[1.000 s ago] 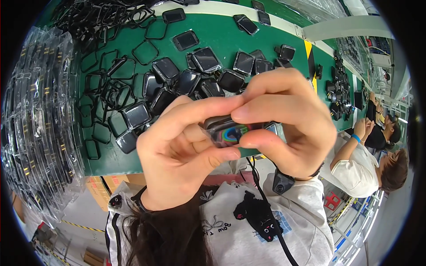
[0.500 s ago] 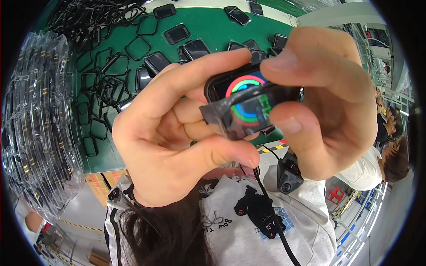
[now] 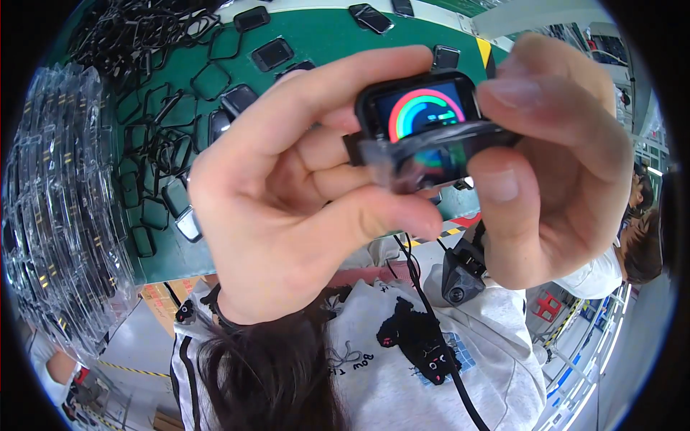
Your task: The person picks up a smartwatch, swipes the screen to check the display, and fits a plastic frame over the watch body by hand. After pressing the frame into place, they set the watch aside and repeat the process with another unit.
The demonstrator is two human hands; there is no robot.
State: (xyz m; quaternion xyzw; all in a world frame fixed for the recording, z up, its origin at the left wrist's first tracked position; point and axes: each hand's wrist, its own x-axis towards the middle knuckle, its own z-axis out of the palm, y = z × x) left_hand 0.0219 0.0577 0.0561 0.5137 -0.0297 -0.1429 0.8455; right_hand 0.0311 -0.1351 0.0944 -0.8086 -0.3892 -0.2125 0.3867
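Observation:
My left hand grips a small black smartwatch body without a strap, its fingers along the far edge and its thumb along the near edge. The lit screen shows coloured rings. Across the near part of the screen runs a clear, dark-edged protective film, lifted and curled, with a dark tab at its left end. My right hand pinches the right end of this film between thumb and forefinger; the exact contact is partly hidden by the fingertips.
On the green table lie a tangle of black frames and several dark watch-like pieces. A tall stack of clear plastic trays stands at the left. A black camera-like device hangs by a cable near my body. Another person is at the right.
Both hands and the smartwatch have shifted right and slightly up. The film now stands more raised, and the upper part of the screen shows more plainly.

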